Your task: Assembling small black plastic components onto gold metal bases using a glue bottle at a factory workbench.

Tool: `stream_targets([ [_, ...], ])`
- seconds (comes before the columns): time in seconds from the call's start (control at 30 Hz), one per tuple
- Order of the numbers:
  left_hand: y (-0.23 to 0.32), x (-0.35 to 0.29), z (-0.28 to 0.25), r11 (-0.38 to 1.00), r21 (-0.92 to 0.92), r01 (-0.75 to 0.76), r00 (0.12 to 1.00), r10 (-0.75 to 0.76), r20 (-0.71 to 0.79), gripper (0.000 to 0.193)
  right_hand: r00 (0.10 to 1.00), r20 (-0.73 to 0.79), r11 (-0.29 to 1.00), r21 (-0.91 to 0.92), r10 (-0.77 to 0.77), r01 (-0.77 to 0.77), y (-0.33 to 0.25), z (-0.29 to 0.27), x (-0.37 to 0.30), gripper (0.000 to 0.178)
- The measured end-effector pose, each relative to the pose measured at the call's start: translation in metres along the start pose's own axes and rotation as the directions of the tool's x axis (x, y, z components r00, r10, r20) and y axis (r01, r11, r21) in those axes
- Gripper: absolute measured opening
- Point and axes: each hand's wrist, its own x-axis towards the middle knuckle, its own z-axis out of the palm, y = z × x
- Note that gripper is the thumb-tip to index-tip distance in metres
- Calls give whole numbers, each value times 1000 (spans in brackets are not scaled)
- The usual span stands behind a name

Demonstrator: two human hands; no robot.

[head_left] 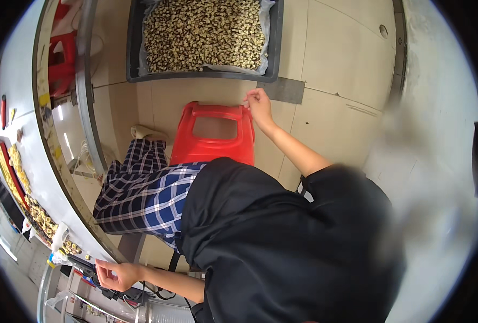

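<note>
My left hand point(115, 275) is at the edge of the white table, lower left, beside a black device point(85, 267). Its fingers are loosely bent with a gap between them, and nothing shows in them. My right hand point(259, 103) is stretched out by the top corner of a red plastic stool point(212, 141). Its fingers are half curled and apart, holding nothing visible; whether they touch the stool I cannot tell. Beyond the stool, a dark grey tray point(204, 77) lined with clear plastic holds many small yellow-and-dark pieces point(204, 35).
Along the white table point(29, 137) at the left lie red-handled tools point(3, 112), a strip of yellow pieces point(19, 167) and a white bottle point(59, 236). A metal table leg point(85, 86) stands near my knees. Another red stool point(62, 60) is under the table. A pale wall point(438, 161) rises at the right.
</note>
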Motion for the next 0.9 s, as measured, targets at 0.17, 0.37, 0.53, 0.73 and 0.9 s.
stream_targets([
  [0.17,-13,-9,-2,999,-30,20,998,-22,-56,15,990,-72,992,-3,-123,123,15,-60,43,13],
  [0.37,-16,-6,5,997,-76,-13,999,9,-48,17,765,-616,972,-228,-188,56,29,-297,55,16],
  [0.53,-25,-10,4,995,-98,6,998,-13,-67,18,519,-840,965,-242,-158,-100,53,-414,4,19],
  [0.73,-18,-8,0,988,-152,-2,999,-6,-53,19,597,-802,938,-207,-1,-277,96,-367,-23,17],
  [0.9,-17,-12,-14,992,-121,19,999,-25,-43,18,817,-577,952,-238,21,-192,66,-261,-10,18],
])
